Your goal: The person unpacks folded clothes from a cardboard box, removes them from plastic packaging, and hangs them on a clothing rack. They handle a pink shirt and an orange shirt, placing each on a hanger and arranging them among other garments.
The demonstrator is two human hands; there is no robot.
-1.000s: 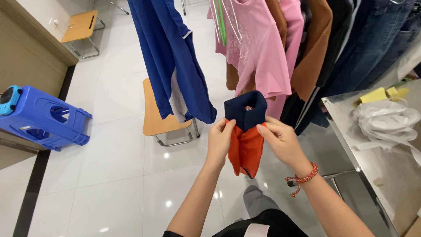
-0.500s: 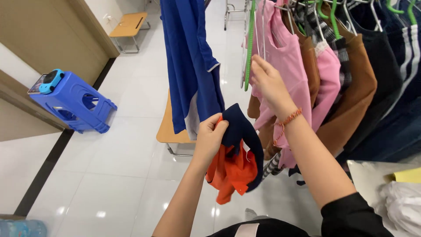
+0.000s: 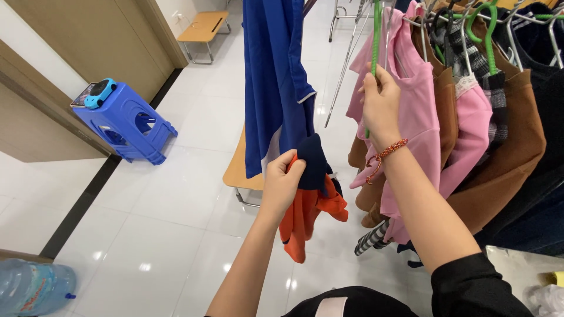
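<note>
A: Left hand?
B: Fingers closed around a bunched garment, orange with a navy collar. It hangs from the grip at mid-frame, over the white tiled floor, just in front of a hanging blue shirt.

A: Right hand?
B: Raised to the clothes rack. Fingers wrapped shut around a green hanger, beside a pink top. A red braided bracelet sits on the wrist.

A: Surroundings?
B: Brown tops hang further right. A blue plastic stool stands on the floor at left, a wooden bench behind the garment, a water jug at bottom left.
</note>
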